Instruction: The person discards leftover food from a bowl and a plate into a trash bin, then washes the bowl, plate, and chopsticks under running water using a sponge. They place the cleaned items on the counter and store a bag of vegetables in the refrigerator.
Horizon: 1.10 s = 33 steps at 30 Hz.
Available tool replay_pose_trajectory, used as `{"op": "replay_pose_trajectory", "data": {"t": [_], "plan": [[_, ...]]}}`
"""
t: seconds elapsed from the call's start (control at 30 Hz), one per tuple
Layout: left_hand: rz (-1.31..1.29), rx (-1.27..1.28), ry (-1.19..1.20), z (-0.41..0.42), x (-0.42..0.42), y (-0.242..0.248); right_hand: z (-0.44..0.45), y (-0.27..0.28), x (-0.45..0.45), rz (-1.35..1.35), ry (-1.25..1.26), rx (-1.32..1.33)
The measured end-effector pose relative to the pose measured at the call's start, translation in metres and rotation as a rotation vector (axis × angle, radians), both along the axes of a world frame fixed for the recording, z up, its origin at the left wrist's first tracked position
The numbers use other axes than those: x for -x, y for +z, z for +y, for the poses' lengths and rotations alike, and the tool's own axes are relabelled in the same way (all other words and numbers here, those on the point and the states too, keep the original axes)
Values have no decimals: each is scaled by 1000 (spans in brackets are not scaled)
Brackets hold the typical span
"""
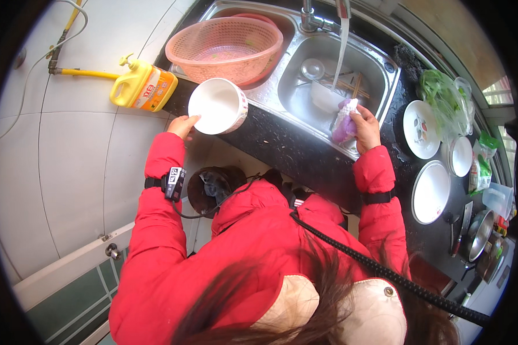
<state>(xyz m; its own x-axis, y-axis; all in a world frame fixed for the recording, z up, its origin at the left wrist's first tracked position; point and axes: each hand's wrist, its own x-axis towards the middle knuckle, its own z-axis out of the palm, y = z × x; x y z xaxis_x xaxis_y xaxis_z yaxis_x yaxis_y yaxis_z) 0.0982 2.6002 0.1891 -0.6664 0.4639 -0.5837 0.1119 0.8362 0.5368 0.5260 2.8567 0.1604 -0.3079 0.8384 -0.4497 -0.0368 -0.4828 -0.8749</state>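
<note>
My left hand (184, 127) grips the near left rim of a white bowl (218, 106), which is at the counter's front edge below the colander; whether the bowl rests on the counter I cannot tell. My right hand (367, 128) holds a purple and white scrubbing cloth (345, 122) over the front edge of the right basin. Water (341, 56) runs from the faucet (343, 9) into this steel sink basin (293, 101). In the basin lie a white bowl (326, 95), a small clear dish (313, 69) and several chopsticks (358, 86).
A pink plastic colander (224, 51) fills the left basin. Left of it stands a yellow detergent jug (143, 86). On the right counter are a plate (421, 129), a large white bowl (431, 192), bagged greens (444, 101), a cleaver (465, 220) and a metal bowl (480, 235).
</note>
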Motion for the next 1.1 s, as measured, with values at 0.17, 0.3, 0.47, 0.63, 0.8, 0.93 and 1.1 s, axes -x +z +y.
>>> {"op": "replay_pose_trajectory", "data": {"t": [0.17,0.3,0.47,0.63,0.8,0.93,1.1], "plan": [[-430,-164,152,-11,-23,5,-19,5,6,-3,-35,-41],[-578,-314,276,-7,-60,16,-36,17,21,32,-32,-83],[-821,-521,305,24,-115,33,-48,38,42,141,42,-197],[-1025,-470,166,92,-150,35,-47,45,38,48,-74,-196],[-909,-407,95,159,-181,21,-46,43,9,-11,-138,-209],[-887,-387,66,196,-194,16,-47,35,-8,-5,-202,-183],[-841,-424,76,209,-196,13,-50,22,-14,4,-250,-167]]}}
